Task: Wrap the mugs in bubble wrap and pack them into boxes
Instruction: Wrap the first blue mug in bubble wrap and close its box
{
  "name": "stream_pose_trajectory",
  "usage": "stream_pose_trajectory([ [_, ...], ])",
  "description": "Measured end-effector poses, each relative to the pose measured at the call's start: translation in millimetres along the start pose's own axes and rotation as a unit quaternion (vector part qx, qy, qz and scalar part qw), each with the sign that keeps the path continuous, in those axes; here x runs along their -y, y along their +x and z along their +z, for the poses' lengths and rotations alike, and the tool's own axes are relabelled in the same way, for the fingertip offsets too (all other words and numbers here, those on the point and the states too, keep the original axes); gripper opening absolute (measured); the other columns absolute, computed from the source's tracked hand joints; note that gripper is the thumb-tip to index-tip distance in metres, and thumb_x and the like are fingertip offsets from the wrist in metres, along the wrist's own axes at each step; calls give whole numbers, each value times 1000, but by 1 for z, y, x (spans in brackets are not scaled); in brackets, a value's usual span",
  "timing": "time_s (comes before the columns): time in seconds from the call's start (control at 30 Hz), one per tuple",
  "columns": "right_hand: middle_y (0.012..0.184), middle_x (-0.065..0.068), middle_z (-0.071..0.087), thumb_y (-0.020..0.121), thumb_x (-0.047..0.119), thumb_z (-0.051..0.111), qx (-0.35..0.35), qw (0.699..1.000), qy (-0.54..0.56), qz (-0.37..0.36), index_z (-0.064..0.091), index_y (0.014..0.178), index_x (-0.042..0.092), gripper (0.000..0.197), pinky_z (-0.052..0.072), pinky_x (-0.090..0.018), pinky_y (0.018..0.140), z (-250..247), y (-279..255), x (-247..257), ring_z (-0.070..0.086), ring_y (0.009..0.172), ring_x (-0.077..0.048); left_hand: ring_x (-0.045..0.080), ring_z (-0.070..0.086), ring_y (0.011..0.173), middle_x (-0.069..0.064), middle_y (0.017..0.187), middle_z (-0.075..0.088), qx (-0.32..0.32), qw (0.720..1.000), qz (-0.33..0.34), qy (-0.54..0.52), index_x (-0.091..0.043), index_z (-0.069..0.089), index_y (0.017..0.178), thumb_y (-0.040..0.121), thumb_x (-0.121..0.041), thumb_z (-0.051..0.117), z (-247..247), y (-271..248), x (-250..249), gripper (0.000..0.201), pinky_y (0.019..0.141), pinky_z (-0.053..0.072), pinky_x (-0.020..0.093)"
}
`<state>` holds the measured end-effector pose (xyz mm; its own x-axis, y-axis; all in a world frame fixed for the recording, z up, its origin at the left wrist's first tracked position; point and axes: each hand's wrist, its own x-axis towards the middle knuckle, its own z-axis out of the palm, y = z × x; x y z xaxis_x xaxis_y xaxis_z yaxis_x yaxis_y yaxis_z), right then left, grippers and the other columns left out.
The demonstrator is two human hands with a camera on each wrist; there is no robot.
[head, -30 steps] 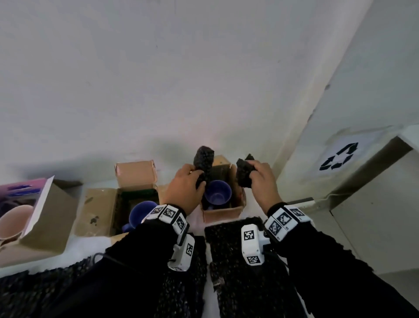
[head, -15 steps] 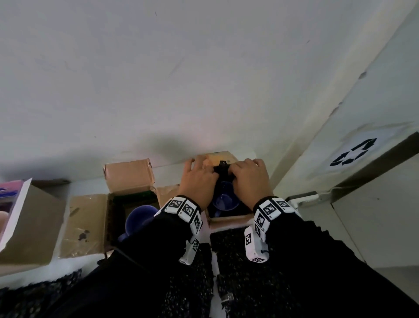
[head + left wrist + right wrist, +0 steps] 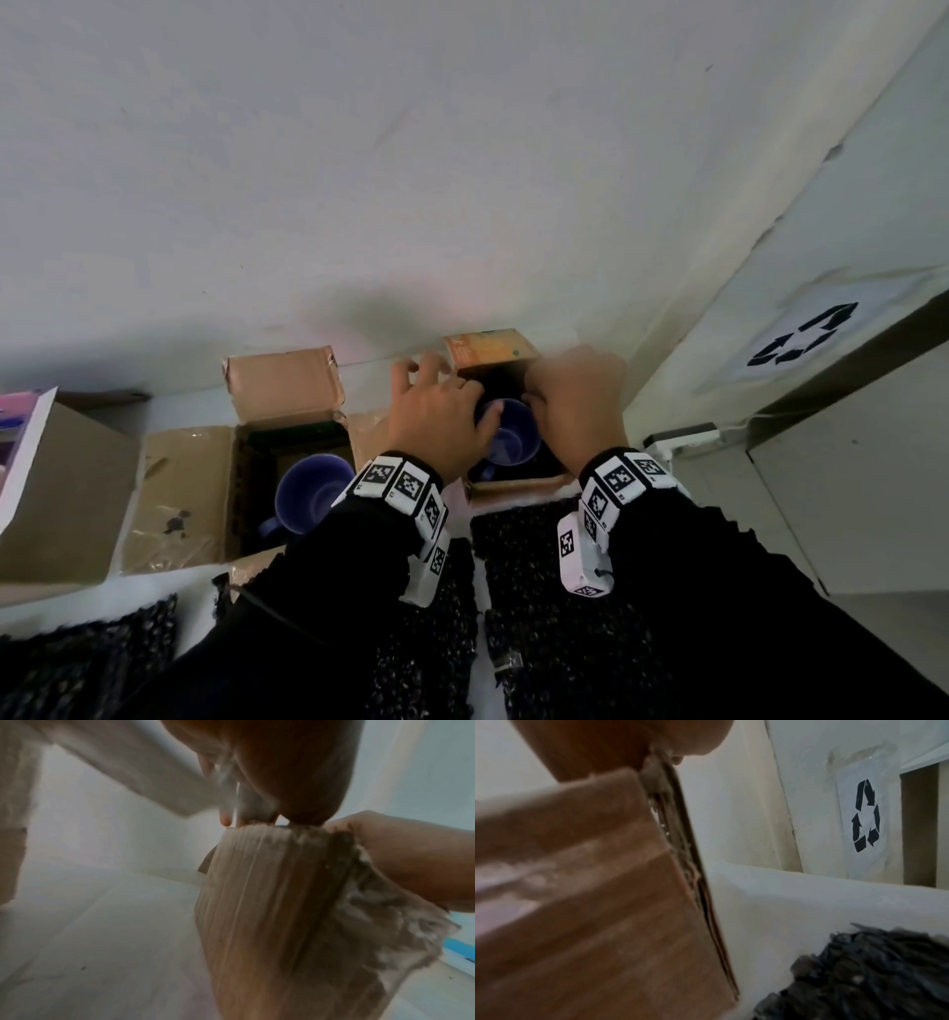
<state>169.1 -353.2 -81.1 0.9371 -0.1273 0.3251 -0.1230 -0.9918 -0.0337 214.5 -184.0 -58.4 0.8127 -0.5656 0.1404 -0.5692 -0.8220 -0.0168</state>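
A small cardboard box (image 3: 513, 491) stands at the wall with a blue mug (image 3: 511, 437) upright inside, dark bubble wrap (image 3: 547, 462) around it. My left hand (image 3: 436, 416) is over the box's left rim, fingers spread and loosely bent, thumb touching the mug's rim. My right hand (image 3: 575, 406) is over the right rim, its fingers bent down into the box and hidden there. The left wrist view shows the box's outer wall (image 3: 257, 902) and my right hand (image 3: 398, 858) at its top edge. In the right wrist view the box (image 3: 577, 882) fills the left.
A second open box (image 3: 246, 462) with another blue mug (image 3: 313, 493) stands to the left, and a larger box (image 3: 61, 488) at the far left. Black bubble wrap sheets (image 3: 539, 565) lie in front of me. A recycling sign (image 3: 806, 334) marks the bin on the right.
A second ago each hand held a black end of bubble wrap above the box. Both came down together onto the box, and now they have spread apart to its rims, baring the mug.
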Motion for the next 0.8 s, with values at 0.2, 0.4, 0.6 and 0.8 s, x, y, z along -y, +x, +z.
stream_pose_trajectory([
  [0.2, 97, 8, 66, 79, 28, 54, 39, 999, -26, -2, 64, 79, 25, 11, 21, -49, 97, 4, -9, 5, 45, 116, -24, 26, 35, 129, -9, 114, 63, 45, 999, 18, 10, -27, 65, 107, 85, -53, 37, 4, -13, -1, 45, 104, 12, 55],
  [0.4, 106, 5, 64, 90, 35, 36, 50, 998, -34, -18, 67, 85, 23, 33, 16, -53, 103, 4, -10, 5, 41, 122, -25, 26, 27, 134, -11, 123, 57, 84, 996, 17, 36, -26, 67, 107, 92, -54, 27, 6, -11, -1, 51, 107, 4, 57],
  [0.6, 128, 4, 51, 91, 48, 41, 99, 995, 22, -23, 69, 97, 27, 36, 19, -50, 101, -7, -21, -1, 40, 121, -24, 23, 31, 132, -9, 120, 59, 101, 993, 16, 52, -25, 69, 103, 93, -51, 32, -3, -12, -5, 47, 109, 10, 54],
  [0.8, 102, 1, 58, 87, 25, 59, 37, 977, 206, -26, 65, 97, 20, 13, 47, -40, 78, -42, -64, -26, 52, 93, -21, 21, 50, 107, -7, 103, 66, 31, 998, 45, 13, -26, 69, 98, 90, -49, 42, -20, -46, -16, 36, 89, 36, 40],
])
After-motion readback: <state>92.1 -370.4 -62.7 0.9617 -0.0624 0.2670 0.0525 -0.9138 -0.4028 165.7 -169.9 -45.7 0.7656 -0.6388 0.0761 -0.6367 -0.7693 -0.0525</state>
